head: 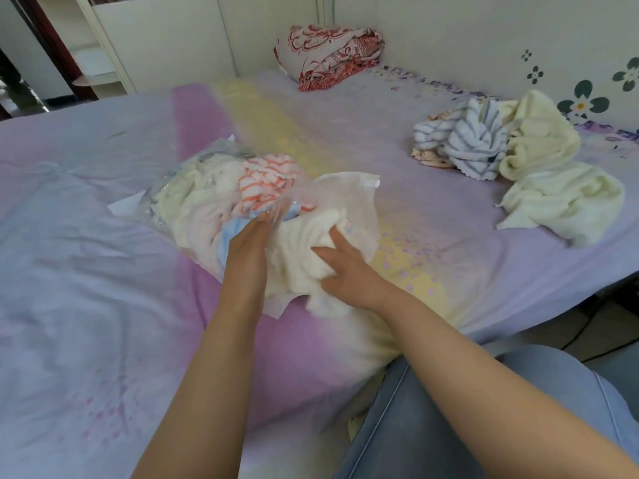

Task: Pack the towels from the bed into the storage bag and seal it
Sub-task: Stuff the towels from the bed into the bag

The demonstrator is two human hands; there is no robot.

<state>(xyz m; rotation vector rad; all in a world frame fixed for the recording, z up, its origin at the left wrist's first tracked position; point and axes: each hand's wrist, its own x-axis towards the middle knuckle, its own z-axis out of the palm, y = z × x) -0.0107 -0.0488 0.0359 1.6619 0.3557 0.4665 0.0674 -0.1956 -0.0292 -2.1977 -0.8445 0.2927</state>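
Bare bed [86, 236] lying open left of storage bag [352, 198], cream towel [304, 257] bulging in the bag's mouth, loose towel pile [501, 146] crowding far right

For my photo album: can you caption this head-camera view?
Right hand stuffs a fluffy cream towel into a clear plastic storage bag; left hand holds its mouth open.

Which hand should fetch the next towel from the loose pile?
Right hand, probably: the pile of striped and cream towels lies on its side, while the left hand holds the clear plastic storage bag open.
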